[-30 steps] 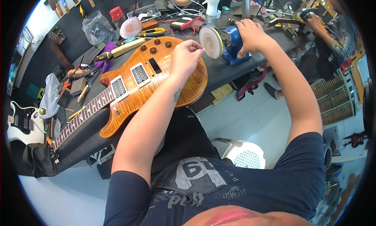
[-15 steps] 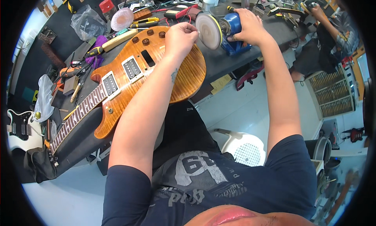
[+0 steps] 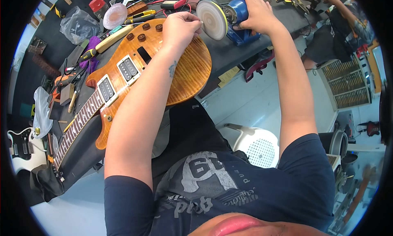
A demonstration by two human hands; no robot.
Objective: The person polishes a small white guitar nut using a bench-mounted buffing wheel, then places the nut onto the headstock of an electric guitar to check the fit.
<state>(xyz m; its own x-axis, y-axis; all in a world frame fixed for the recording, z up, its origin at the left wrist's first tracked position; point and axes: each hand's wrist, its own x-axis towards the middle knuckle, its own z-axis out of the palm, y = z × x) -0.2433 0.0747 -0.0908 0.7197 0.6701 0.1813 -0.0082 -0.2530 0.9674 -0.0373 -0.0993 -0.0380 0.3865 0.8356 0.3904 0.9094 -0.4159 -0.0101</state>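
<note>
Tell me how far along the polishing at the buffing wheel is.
Done: the orange electric guitar lies on the bench with pickups and knobs mounted. In hand: the left hand pinches a small part, too small to identify, against the white buffing wheel, while the right hand grips the blue motor housing. Left: the part is not yet off the wheel.

An orange electric guitar (image 3: 180,72) lies across a dark workbench (image 3: 229,56). The left hand (image 3: 180,27) pinches something too small to make out against a white buffing wheel (image 3: 211,19), while the right hand (image 3: 258,13) grips the blue grinder (image 3: 239,21). Screwdrivers (image 3: 137,18) and a plastic bag (image 3: 77,25) lie nearby.
</note>
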